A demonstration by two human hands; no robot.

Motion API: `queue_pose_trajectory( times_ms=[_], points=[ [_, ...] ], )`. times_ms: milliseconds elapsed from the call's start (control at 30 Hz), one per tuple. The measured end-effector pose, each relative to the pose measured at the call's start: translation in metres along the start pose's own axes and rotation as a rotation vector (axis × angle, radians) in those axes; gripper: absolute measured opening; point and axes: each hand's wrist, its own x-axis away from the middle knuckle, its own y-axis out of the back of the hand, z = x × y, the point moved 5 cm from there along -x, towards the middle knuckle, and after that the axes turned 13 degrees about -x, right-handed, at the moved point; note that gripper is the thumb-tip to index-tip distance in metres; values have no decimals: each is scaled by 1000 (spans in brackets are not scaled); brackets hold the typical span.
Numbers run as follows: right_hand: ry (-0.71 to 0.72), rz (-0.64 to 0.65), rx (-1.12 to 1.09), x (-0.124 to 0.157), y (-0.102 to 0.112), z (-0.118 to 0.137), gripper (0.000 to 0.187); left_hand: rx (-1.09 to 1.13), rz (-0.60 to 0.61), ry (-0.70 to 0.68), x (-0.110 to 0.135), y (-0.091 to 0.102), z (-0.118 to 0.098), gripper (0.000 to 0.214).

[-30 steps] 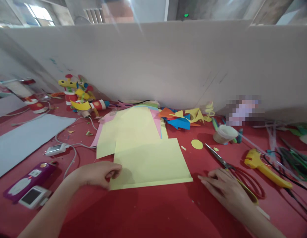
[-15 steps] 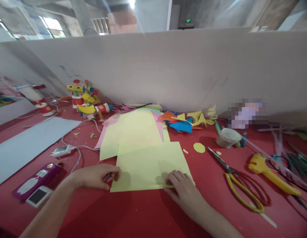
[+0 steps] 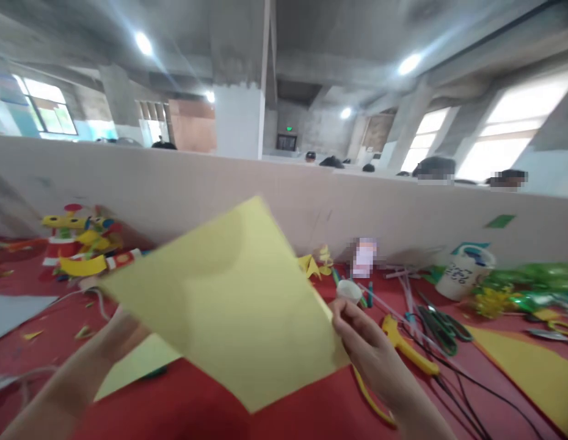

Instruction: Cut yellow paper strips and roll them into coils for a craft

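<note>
A sheet of yellow paper (image 3: 229, 299) is lifted off the table and tilted, one corner pointing up and another down. My right hand (image 3: 357, 330) pinches it near its right corner, thumb and fingers closed on the edge. My left hand (image 3: 128, 333) reaches behind the left part of the sheet, and its fingers are hidden there. Under that side lies another piece of yellow paper (image 3: 137, 363) on the red table (image 3: 192, 403). Just below my right hand shows a yellow scissors handle (image 3: 371, 400); the rest is covered.
To the right are a yellow glue gun (image 3: 410, 348) with a black cord, green-handled scissors (image 3: 442, 327), a small white cup (image 3: 349, 292) and a white container (image 3: 465, 272). Paper-craft figures (image 3: 82, 238) stand at the left. A pale partition (image 3: 174, 189) closes off the back.
The yellow sheet has been raised from the table and turned. My right hand has closed on its edge, and my left hand has gone behind it. The view has swung up and right.
</note>
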Motion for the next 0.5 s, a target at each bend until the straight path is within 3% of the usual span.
queue_pose_trajectory(
  times_ms=[33, 100, 167, 300, 500],
  points=[
    [35, -91, -86, -5, 7, 4, 22, 89, -18, -13, -6, -7, -9, 78],
    [93, -228, -188, -13, 15, 2, 22, 567, 8, 85, -15, -27, -24, 83],
    [149, -315, -197, -22, 18, -6, 24, 782, 35, 145, -20, -44, -40, 78],
    [276, -440, -24, -27, 24, -11, 27, 806, 79, 64, -19, -61, -72, 66],
    [325, -410, 183, -22, 23, -2, 26, 682, -10, 7, -6, -61, -75, 61]
  ],
)
